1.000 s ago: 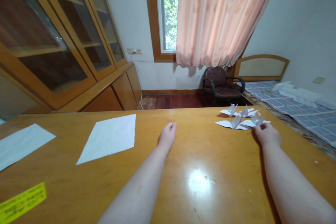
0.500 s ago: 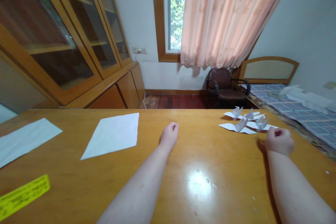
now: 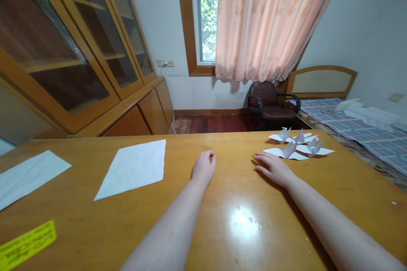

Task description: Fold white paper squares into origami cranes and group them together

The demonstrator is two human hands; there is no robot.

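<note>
My left hand [image 3: 204, 168] rests on the wooden table, its fingers curled into a loose fist with nothing showing in them. My right hand [image 3: 274, 168] is palm down low over the tabletop, fingers stretched out and apart, holding nothing. Just beyond it sits a group of several folded white paper cranes [image 3: 290, 150], flat wings spread and points standing up. To the left of my left hand lies a flat sheet of white paper [image 3: 135, 167], turned at an angle. A second white sheet [image 3: 33, 177] lies at the far left, partly cut off by the picture's edge.
The glossy table [image 3: 222, 216] has a yellow label [image 3: 28, 242] at its lower left. Beyond its far edge stand a glass-fronted cabinet [image 3: 127, 89], a brown office chair [image 3: 269, 101] and a bed [image 3: 346, 125] with a checked cover. A pink curtain [image 3: 270, 21] hangs at the window.
My right hand has moved left, away from the table's right side, and opened from a fist. My left hand stays curled in nearly the same place. The view has shifted slightly.
</note>
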